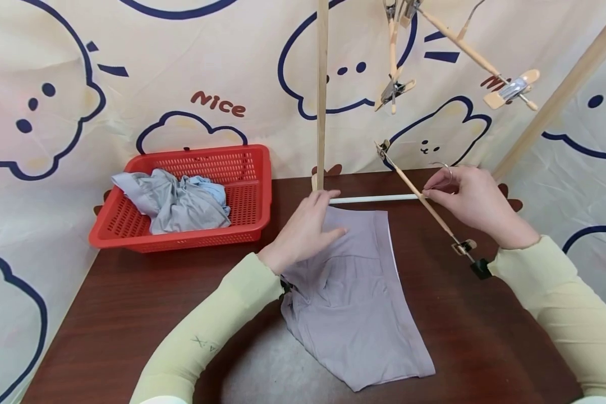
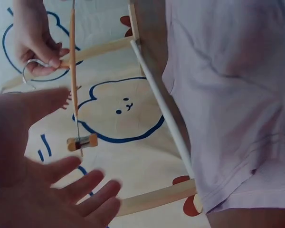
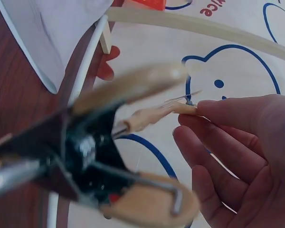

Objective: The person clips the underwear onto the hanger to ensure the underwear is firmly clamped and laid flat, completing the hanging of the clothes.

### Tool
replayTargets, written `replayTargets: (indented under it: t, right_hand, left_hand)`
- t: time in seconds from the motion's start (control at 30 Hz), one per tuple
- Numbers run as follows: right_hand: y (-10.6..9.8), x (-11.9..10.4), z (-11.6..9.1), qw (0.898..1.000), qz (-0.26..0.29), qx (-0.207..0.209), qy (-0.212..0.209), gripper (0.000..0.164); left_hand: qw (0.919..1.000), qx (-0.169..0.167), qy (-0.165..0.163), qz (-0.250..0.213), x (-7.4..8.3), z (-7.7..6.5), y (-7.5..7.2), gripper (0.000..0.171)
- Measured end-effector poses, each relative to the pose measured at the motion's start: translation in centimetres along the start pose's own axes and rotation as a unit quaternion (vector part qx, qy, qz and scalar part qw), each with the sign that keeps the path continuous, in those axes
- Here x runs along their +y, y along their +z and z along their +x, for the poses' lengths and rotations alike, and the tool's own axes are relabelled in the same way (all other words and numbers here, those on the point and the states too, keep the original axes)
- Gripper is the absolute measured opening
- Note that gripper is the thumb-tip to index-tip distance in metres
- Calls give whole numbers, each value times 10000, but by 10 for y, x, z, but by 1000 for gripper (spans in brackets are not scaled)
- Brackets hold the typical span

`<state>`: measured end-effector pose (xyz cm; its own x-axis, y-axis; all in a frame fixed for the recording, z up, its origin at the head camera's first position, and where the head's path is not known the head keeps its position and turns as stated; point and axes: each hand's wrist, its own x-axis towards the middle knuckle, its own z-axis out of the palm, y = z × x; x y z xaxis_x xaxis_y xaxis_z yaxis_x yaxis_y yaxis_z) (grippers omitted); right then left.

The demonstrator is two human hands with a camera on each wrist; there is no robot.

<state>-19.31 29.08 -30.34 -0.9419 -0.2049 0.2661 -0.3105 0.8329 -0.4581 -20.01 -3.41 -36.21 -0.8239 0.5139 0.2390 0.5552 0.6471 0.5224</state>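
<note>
A lavender pair of underpants lies spread on the table. My left hand is over its upper left part, fingers extended and thumb apart; in the left wrist view nothing is in its grasp. To the right, my right hand pinches a wooden clip hanger near its middle, by the metal hook, between thumb and index finger. The hanger slants across the space above the table. A clip sits at its lower end, large and blurred in the right wrist view, and another clip at its upper end.
A red basket at the back left contains crumpled grey and light blue clothes. Behind the hands stands a rack with wooden posts and a white lower rod. More clip hangers hang at the upper right.
</note>
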Motion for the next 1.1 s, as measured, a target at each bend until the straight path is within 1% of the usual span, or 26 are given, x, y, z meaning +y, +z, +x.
replayTargets:
  t: [0.1,0.17,0.23,0.3,0.4,0.5,0.6,0.83,1.1]
  right_hand:
    - [4,-2,-2,10000,52,15,-74,7]
    - [7,-3,-5,9999,106,1,-99,6]
    - [11,-5,-8,9998,164,-52,-91,6]
    - [15,-6,-11,9996,232,-84,-101,6]
    - [20,-6,-16,9993,303,-90,-178,7]
    - [24,-6,-20,9988,384,-66,-293,9]
    - [27,-6,-24,9984,470,-59,-300,9]
    - [36,-4,-33,9971,558,-49,-512,8]
    - [51,-6,-51,9953,788,-213,-512,11]
  left_hand:
    - [9973,-645,269,242,-2,-8,6,65]
    - [9920,-1079,503,421,-5,-14,12,62]
    - [9848,-1497,654,584,-8,-19,17,65]
    - [9784,-1827,689,677,-10,-25,23,72]
    - [9719,-2126,597,818,-14,-34,30,82]
    - [9681,-2252,492,983,-16,-42,34,88]
    - [9666,-2262,428,1123,-18,-47,36,94]
    - [9691,-2110,440,1196,-20,-52,40,93]
    - [9713,-2077,398,1087,-21,-53,42,92]
